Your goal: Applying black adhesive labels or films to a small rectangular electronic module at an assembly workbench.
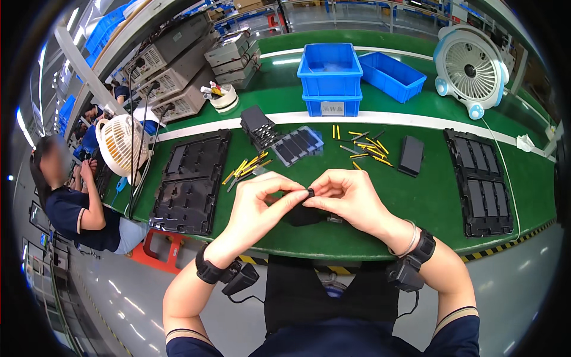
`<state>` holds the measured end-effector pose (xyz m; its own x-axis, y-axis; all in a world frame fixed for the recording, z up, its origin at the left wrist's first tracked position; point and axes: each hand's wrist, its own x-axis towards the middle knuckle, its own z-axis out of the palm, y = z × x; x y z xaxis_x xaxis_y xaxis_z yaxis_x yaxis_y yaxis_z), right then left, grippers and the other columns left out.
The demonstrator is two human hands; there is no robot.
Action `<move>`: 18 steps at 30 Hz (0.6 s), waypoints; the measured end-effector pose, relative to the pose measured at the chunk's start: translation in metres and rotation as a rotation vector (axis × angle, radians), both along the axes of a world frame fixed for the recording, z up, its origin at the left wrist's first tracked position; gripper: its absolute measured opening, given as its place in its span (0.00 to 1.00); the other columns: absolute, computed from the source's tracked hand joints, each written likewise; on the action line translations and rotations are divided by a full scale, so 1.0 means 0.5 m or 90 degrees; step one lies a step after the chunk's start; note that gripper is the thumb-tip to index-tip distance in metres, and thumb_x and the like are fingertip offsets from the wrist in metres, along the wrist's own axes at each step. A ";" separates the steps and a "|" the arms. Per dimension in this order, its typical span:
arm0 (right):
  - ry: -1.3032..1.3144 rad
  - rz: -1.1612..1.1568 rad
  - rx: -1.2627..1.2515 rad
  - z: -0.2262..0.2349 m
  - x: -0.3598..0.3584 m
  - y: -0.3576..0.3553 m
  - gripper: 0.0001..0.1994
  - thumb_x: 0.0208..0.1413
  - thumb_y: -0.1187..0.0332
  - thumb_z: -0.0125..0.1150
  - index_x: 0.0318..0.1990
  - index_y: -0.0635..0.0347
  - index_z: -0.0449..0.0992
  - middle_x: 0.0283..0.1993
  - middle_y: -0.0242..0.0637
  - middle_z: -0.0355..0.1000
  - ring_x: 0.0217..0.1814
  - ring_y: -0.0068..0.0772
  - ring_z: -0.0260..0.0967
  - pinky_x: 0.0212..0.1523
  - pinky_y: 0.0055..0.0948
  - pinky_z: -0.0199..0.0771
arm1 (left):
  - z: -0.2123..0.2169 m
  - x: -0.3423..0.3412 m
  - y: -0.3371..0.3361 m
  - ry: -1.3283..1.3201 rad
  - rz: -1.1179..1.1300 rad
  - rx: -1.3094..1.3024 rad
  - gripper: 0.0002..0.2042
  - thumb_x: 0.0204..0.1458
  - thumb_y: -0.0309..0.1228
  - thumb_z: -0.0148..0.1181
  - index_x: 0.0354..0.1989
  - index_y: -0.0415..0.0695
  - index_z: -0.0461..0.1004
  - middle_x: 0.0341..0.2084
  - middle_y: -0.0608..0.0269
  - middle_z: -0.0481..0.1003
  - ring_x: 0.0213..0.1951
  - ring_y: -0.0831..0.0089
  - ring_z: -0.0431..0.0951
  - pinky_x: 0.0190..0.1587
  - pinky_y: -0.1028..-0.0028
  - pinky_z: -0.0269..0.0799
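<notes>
A small black ring-shaped part point(310, 192) is pinched between the fingertips of the left hand point(262, 205) and the right hand point(348, 196), both grips closed on it just above the near edge of the green bench point(428, 202); a dark piece point(306, 215) is seen directly beneath the hands; yellow pins point(369, 149) are scattered beyond, near a flat black block point(411, 155); black moulded trays point(190, 178) are laid to the left and right; stacked blue bins point(331, 77) are set further back.
</notes>
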<state>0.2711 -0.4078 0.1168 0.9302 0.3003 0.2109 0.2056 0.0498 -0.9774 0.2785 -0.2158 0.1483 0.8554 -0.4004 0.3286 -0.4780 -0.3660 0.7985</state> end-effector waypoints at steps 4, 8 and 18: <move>-0.040 -0.077 -0.106 0.012 -0.018 0.007 0.05 0.47 0.75 0.65 0.32 0.65 0.77 0.28 0.32 0.76 0.30 0.16 0.72 0.30 0.16 0.73 | 0.026 0.002 -0.006 0.003 0.004 0.063 0.04 0.48 0.26 0.61 0.30 0.38 0.78 0.25 0.65 0.75 0.28 0.82 0.73 0.27 0.83 0.67; -0.083 -0.080 -0.116 0.006 -0.015 0.008 0.07 0.47 0.75 0.64 0.33 0.66 0.75 0.29 0.35 0.75 0.31 0.19 0.73 0.30 0.19 0.73 | 0.032 0.016 -0.007 0.040 -0.012 0.100 0.04 0.48 0.26 0.61 0.29 0.38 0.78 0.24 0.65 0.75 0.26 0.80 0.74 0.28 0.81 0.69; 0.037 -0.008 0.149 0.008 0.001 -0.010 0.11 0.48 0.80 0.61 0.41 0.66 0.71 0.34 0.37 0.74 0.36 0.19 0.72 0.39 0.17 0.73 | -0.041 0.008 0.032 0.578 -0.184 -0.319 0.29 0.60 0.52 0.33 0.57 0.38 0.61 0.48 0.49 0.70 0.50 0.63 0.71 0.50 0.64 0.69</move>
<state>0.2715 -0.4126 0.1207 0.9462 0.2383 0.2189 0.1509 0.2735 -0.9500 0.2824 -0.1998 0.1280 0.7567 -0.6229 -0.1985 0.3532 0.1340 0.9259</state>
